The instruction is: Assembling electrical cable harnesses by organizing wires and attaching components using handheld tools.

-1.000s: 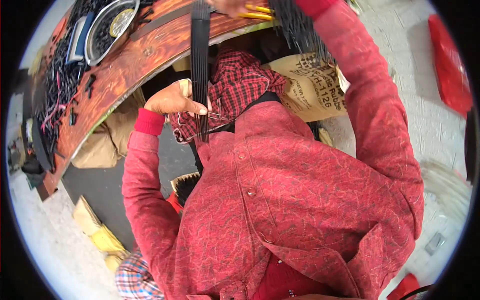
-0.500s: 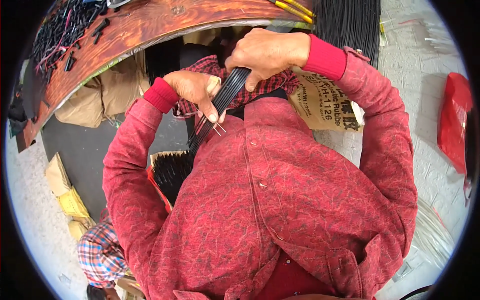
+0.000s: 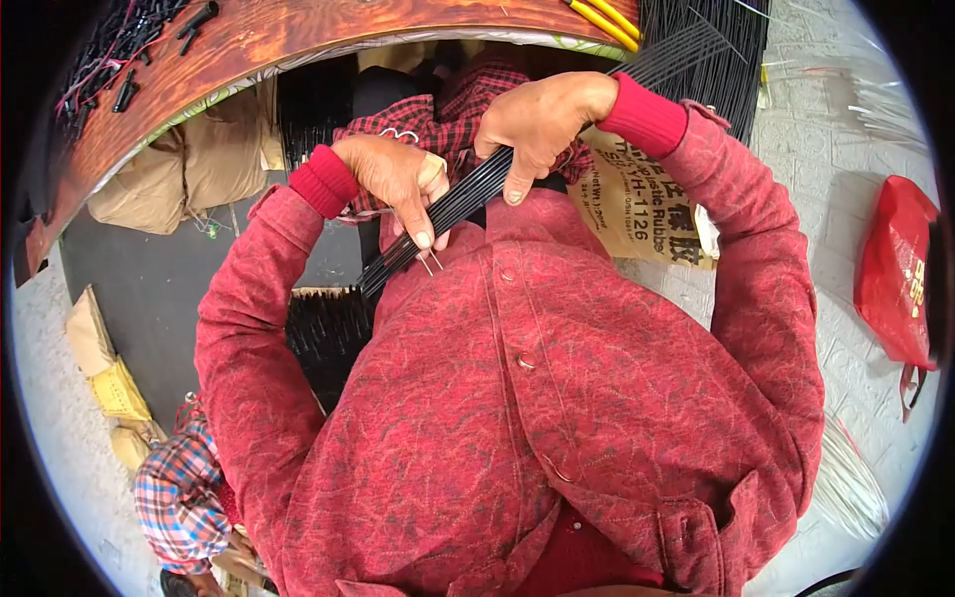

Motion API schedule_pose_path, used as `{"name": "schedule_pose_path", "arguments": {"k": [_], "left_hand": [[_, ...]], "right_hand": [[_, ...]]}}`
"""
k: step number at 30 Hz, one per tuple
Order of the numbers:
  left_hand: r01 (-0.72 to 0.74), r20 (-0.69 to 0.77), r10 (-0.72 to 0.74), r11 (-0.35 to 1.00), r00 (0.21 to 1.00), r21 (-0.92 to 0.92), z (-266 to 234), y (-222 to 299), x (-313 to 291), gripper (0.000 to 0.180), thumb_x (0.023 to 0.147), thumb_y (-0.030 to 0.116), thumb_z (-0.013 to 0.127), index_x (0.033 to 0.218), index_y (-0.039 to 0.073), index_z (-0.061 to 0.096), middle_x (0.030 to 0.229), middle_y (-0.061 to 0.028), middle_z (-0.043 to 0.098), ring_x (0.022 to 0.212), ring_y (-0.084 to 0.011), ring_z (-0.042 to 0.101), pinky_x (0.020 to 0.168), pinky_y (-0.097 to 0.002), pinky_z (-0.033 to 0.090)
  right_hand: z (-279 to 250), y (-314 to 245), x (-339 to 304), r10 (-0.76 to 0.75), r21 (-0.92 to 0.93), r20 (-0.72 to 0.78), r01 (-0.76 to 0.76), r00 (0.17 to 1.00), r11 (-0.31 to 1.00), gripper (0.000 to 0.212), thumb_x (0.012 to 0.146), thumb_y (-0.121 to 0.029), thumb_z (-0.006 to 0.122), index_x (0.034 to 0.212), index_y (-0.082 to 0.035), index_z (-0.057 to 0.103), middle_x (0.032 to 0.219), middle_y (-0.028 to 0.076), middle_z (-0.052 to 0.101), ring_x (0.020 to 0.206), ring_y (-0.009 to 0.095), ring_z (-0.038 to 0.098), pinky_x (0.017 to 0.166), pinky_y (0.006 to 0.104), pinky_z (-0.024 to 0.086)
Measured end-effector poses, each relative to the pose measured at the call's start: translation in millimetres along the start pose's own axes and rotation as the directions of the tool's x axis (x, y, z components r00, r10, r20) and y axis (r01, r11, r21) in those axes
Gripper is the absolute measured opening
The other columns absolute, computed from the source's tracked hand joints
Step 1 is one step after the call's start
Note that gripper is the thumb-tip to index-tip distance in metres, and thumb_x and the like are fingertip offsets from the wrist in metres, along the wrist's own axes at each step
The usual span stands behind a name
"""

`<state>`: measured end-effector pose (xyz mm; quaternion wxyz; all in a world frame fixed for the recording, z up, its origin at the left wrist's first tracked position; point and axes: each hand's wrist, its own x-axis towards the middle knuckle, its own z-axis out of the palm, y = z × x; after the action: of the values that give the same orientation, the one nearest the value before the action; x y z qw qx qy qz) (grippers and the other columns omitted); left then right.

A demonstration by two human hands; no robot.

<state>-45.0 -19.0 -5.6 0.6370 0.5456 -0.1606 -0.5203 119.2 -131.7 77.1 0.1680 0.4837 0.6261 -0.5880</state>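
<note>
Near me, the person's left hand [image 3: 398, 191] is pinching a bundle of thin black strands [image 3: 475, 191], two thin prongs [image 3: 426, 265] poking out by its thumb. The right hand [image 3: 540, 124] is gripping farther up; the bundle is slanting before the red jacket [image 3: 597, 348].

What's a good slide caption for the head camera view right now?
Left hand and right hand grip a bundle of black strands near a wooden tabletop.

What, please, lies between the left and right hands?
The head view shows black strands running between the left hand and the right hand, held by both.
</note>
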Motion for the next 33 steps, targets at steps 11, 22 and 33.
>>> {"name": "schedule_pose_path", "arguments": {"k": [11, 22, 33], "left_hand": [[-0.014, 0.139, 0.036, 0.987, 0.990, -0.158, 3, -8, 12, 0.038, 0.084, 0.018, 0.077, 0.109, -0.009, 0.067, 0.095, -0.0165, 0.074, 0.088, -0.0210, 0.072, 0.076, -0.0301, 0.057], [0.014, -0.009, -0.015, 0.986, 1.000, -0.165, -1, -17, -1, 0.039, 0.082, 0.015, 0.078, 0.112, -0.009, 0.067, 0.099, -0.0152, 0.073, 0.091, -0.0195, 0.070, 0.084, -0.0302, 0.055], [-0.282, -0.762, 0.379, 0.922, 0.525, 0.265, 47, 54, -87, 0.032, 0.091, 0.017, 0.066, 0.114, -0.004, 0.065, 0.105, -0.0133, 0.072, 0.098, -0.0169, 0.067, 0.089, -0.0313, 0.053]], "right_hand": [[8, 5, 1, -0.028, 0.305, 0.187, -0.031, 0.982, 0.952, 0.043, 0.099, -0.044, 0.053, 0.087, -0.003, 0.062, 0.069, 0.003, 0.065, 0.057, 0.011, 0.060, 0.052, 0.0279, 0.048], [21, 12, 14, -0.029, 0.309, 0.111, -0.007, 0.993, 0.951, 0.042, 0.101, -0.040, 0.048, 0.082, -0.005, 0.060, 0.065, 0.000, 0.059, 0.056, 0.009, 0.056, 0.052, 0.0277, 0.046], [5, 15, -1, 0.021, 0.379, -0.183, 0.051, 0.983, 0.924, 0.038, 0.101, -0.036, 0.051, 0.086, -0.002, 0.060, 0.066, 0.001, 0.059, 0.053, 0.009, 0.055, 0.050, 0.0264, 0.045]]}}
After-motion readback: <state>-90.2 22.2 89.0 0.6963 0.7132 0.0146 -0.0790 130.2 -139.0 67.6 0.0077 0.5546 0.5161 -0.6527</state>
